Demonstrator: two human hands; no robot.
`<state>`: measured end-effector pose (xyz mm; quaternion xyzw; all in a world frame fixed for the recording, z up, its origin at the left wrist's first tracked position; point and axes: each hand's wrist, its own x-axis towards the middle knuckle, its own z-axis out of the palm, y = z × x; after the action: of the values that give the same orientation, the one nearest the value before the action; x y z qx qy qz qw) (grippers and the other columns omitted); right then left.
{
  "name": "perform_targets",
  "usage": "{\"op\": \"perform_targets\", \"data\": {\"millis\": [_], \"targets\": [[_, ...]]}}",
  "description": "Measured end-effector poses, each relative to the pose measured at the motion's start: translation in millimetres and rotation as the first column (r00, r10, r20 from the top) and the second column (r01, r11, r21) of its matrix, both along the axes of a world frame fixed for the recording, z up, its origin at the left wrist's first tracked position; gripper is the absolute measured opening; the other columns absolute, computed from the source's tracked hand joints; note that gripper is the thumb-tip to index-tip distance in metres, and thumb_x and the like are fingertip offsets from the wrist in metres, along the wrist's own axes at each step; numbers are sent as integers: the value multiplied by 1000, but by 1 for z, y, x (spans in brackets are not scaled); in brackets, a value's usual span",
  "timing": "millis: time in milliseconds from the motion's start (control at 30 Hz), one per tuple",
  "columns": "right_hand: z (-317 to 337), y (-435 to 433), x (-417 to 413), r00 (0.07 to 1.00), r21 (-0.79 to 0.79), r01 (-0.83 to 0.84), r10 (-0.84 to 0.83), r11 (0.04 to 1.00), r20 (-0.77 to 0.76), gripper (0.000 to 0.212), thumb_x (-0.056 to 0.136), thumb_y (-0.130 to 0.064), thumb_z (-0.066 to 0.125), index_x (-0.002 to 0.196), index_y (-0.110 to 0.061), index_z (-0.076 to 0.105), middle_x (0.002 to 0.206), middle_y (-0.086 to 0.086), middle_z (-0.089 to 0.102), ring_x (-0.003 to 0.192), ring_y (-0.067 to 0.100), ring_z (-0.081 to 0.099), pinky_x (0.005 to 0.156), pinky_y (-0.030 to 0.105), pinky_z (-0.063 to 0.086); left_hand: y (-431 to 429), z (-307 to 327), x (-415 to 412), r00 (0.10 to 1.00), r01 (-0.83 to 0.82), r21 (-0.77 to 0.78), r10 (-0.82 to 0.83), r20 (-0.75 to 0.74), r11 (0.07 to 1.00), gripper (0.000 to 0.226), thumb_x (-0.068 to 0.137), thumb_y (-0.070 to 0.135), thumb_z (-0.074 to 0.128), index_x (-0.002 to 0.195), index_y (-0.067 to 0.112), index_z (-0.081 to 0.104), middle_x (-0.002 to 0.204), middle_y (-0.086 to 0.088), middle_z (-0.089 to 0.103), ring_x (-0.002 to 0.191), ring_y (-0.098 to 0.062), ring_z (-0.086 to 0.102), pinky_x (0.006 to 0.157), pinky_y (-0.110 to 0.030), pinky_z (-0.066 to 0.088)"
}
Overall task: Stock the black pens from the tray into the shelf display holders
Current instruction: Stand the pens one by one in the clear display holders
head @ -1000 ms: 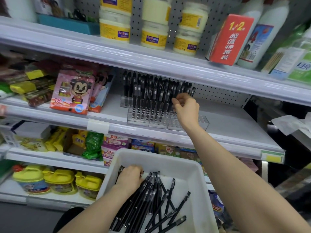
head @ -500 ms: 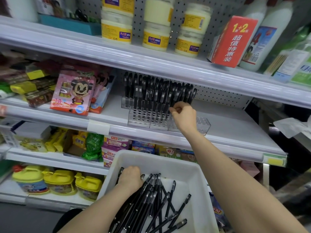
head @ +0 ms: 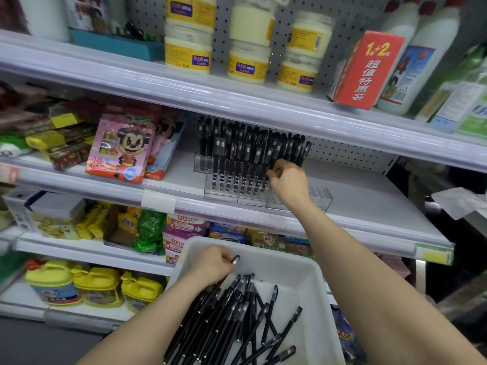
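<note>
The red box [head: 366, 72] at one o'clock reads "1+2" in yellow above "超值特惠装" in white. At nine o'clock, the pink cartoon-mouse pack [head: 121, 148] shows "18". Toward seven o'clock, the pink packs [head: 184, 225] carry "立白". Print on the jars [head: 188, 57] and black pens [head: 237, 154] is too small to read.

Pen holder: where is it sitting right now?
Head view: the pen holder stands centre on the middle shelf, right of the pink cartoon box, where the right hand reaches.
</note>
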<state>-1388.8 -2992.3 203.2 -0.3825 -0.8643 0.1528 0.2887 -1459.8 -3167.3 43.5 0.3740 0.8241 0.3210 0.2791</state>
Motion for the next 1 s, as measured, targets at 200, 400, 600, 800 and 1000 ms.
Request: {"op": "perform_targets", "data": {"millis": [200, 400, 600, 800, 1000], "targets": [[0, 2, -3, 990, 18, -21, 18, 1000, 143, 13, 95, -22, 57, 95, -11, 63, 96, 14, 64, 83, 29, 62, 73, 32, 51, 1, 26, -3, 997, 76, 110, -77, -1, 991, 17, 83, 28, 72, 100, 30, 68, 94, 12, 69, 91, -6, 64, 88, -30, 55], [-6, 1, -2, 999, 10, -7, 7, 1000, 43, 19, 94, -20, 62, 104, -7, 70, 107, 15, 68, 94, 30, 64, 85, 32, 50, 0, 68, -5, 995, 86, 337, -101, 26, 938, 23, 85, 22, 72, 108, 24, 67, 95, 11, 67, 91, -5, 64, 89, -33, 55], [-10, -27, 16, 973, 12, -49, 50, 999, -225, 14, 93, -13, 60, 106, -14, 64, 90, -2, 65, 82, 13, 61, 79, 34, 54, 12, 119, -12, 999, -43, 599, 19, 48, 800, 22, 88, 20, 69, 109, 26, 65, 100, 10, 68, 93, -6, 64, 87, -29, 56], [-26, -57, 30, 942, -34, -274, 261, 961, -211, 13, 93, -21, 59, 102, -18, 69, 90, -5, 69, 82, 9, 62, 77, 28, 52, 29, 145, -15, 984, -178, 738, 133, 120, 651, 23, 88, 16, 70, 110, 19, 67, 95, 5, 70, 88, -11, 67, 85, -35, 58], [-36, -59, 36, 942, -39, -284, 271, 958, -196, 14, 93, -27, 62, 96, -15, 68, 84, -3, 68, 80, 13, 62, 76, 38, 53, 33, 141, -10, 989, -135, 736, 132, 63, 663, 20, 87, 23, 70, 107, 26, 69, 95, 12, 71, 90, -5, 67, 87, -36, 57]]}}
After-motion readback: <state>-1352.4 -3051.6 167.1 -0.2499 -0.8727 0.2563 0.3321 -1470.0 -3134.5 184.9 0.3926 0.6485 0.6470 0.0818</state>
